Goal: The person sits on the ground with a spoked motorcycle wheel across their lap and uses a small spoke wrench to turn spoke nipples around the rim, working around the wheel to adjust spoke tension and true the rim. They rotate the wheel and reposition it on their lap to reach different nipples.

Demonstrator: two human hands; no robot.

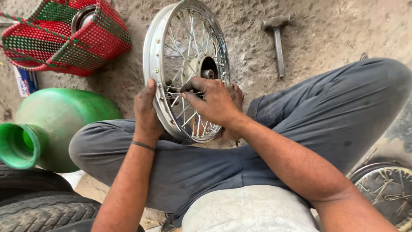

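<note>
A chrome spoked wheel rim point(152, 38) stands upright on the dirt floor between my crossed legs, its hub point(207, 68) in the middle. My left hand point(146, 112) grips the near left side of the rim. My right hand point(211, 101) reaches in among the spokes, fingers pinched on a spoke near the hub. A bare foot behind my right hand props the wheel.
A red and green woven basket point(64, 36) sits at the top left. A green plastic jar point(47, 129) lies on its side at the left. Black tyres point(38, 202) fill the bottom left. A hammer point(278, 36) lies beyond the wheel. Another spoked rim point(386, 189) is at the bottom right.
</note>
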